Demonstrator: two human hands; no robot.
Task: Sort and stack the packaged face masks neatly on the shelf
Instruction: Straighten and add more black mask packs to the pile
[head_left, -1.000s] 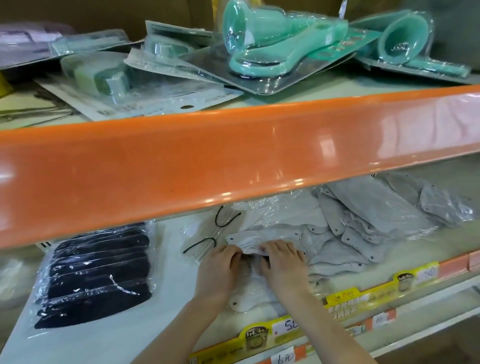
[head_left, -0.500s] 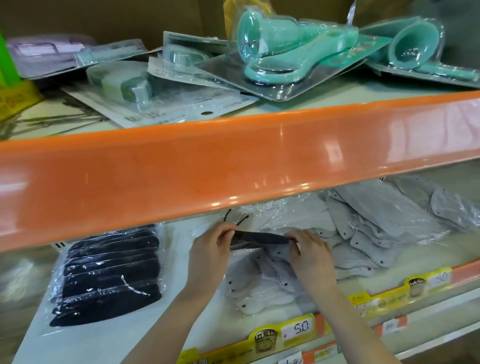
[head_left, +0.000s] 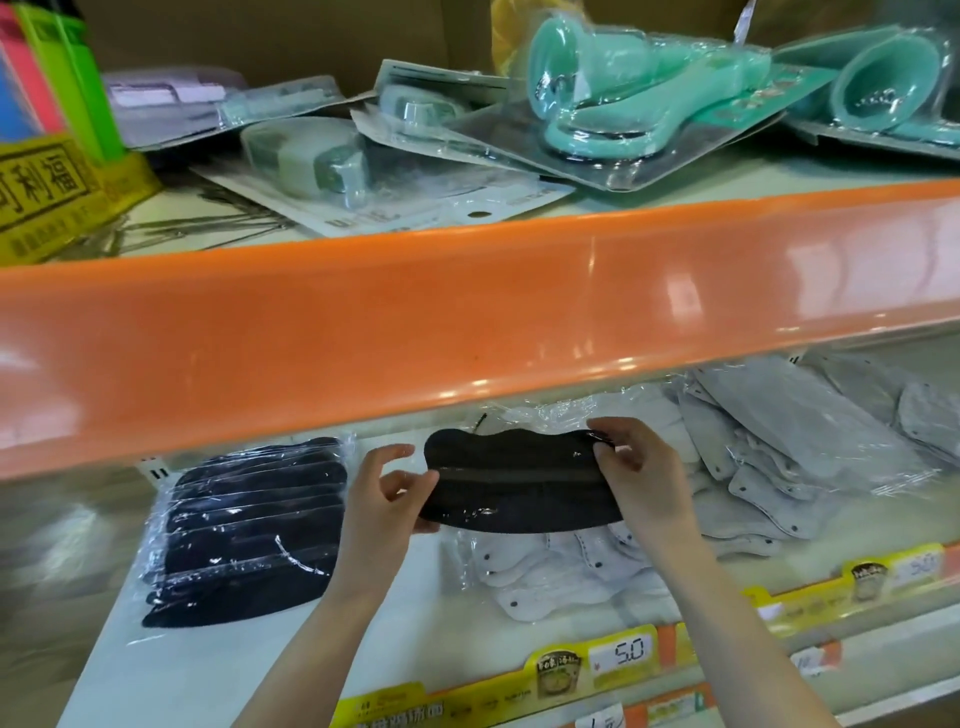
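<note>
Nearest me runs the yellow price strip (head_left: 618, 657) along the front lip of the lower shelf (head_left: 218, 670), and my two forearms reach over it. My left hand (head_left: 382, 499) pinches the left end of a black mask (head_left: 514, 486) between thumb and the fingers curled under it, with the forefinger lifted a little above; my right hand (head_left: 641, 475) pinches the right end, thumb on top and fingers tucked beneath. The mask hangs in the air between them, just above the loose white masks (head_left: 566, 577) in their crumpled clear wrap. I judge it very light and quite limp, so it will sag or fold if I hold it by one end; gripping both ends and keeping it stretched flat seems the safest way. Whether it has its own wrapper I cannot tell, though there is a faint glint on it, and film would make it slippery. To my left, well apart from the white ones, lies the pack of black masks (head_left: 244, 535), flat and shiny, which looks like where this one belongs. Farther back on the right sits a heap of grey masks (head_left: 789, 447), overlapping untidily. Above everything is the orange shelf edge (head_left: 467, 322), with teal blister packs (head_left: 639, 98) on the upper level.
</note>
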